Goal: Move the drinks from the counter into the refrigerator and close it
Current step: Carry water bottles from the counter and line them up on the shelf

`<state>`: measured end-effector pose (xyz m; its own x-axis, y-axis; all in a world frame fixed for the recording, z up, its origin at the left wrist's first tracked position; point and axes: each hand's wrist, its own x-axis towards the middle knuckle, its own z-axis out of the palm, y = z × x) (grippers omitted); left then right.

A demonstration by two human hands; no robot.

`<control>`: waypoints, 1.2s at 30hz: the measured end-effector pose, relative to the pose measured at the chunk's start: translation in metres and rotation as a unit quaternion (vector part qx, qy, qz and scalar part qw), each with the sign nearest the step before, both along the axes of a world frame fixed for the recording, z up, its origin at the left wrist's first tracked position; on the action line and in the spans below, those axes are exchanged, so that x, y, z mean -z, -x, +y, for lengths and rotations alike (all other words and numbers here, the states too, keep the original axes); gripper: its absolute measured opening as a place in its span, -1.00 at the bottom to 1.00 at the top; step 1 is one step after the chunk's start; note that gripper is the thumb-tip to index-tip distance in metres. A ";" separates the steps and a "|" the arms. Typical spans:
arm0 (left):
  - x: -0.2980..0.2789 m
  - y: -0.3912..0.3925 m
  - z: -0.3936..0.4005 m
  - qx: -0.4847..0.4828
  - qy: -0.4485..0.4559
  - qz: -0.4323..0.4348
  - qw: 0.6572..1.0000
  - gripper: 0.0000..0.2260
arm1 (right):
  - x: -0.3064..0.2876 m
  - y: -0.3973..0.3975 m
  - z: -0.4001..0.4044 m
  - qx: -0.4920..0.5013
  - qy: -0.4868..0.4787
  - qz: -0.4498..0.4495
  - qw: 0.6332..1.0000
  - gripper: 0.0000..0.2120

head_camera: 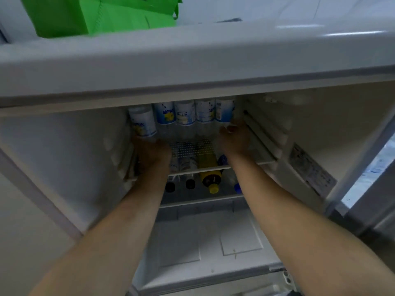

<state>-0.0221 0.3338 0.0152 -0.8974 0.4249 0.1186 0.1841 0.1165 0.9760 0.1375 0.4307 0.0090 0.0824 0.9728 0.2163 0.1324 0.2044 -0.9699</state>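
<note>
The refrigerator [64, 159] stands open below me, and both my arms reach into it. On the upper shelf [192, 146] stands a row of several clear bottles with white and blue labels. My left hand [152, 151] grips the base of the leftmost bottle [143, 123], which tilts to the left. My right hand [234, 138] holds the base of the rightmost bottle [224, 111]. The three bottles [184, 113] between them stand upright. On the shelf below lie more drinks, among them a yellow bottle [210, 171] with a yellow cap.
A green bag [102, 13] sits on top of the refrigerator. The open door [363, 178] hangs at the right. The lower compartment [205, 238] holds a white drawer. Shelf rails line the right inner wall [265, 133].
</note>
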 end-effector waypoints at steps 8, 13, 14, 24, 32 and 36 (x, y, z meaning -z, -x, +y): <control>0.023 -0.064 -0.047 0.097 -0.202 -0.015 0.974 -0.54 | 0.020 -0.024 -0.070 0.042 -0.056 0.041 0.997 -0.73; 0.038 -0.088 -0.097 0.145 -0.266 0.069 0.951 -0.59 | 0.037 -0.054 -0.124 0.021 -0.018 0.063 0.998 -0.86; 0.040 -0.095 -0.107 0.156 -0.264 0.075 0.949 -0.59 | 0.042 -0.063 -0.137 0.018 -0.003 0.072 0.997 -0.87; 0.117 -0.228 -0.211 0.327 -0.151 0.055 0.931 -0.63 | 0.114 -0.225 -0.311 0.138 0.065 0.066 0.986 -0.87; 0.224 -0.329 -0.301 0.561 0.060 0.073 0.823 -0.64 | 0.206 -0.382 -0.499 0.358 0.230 0.056 0.903 -0.87; 0.288 -0.346 -0.330 0.634 0.283 0.047 0.718 -0.64 | 0.251 -0.442 -0.588 0.447 0.308 0.083 0.836 -0.84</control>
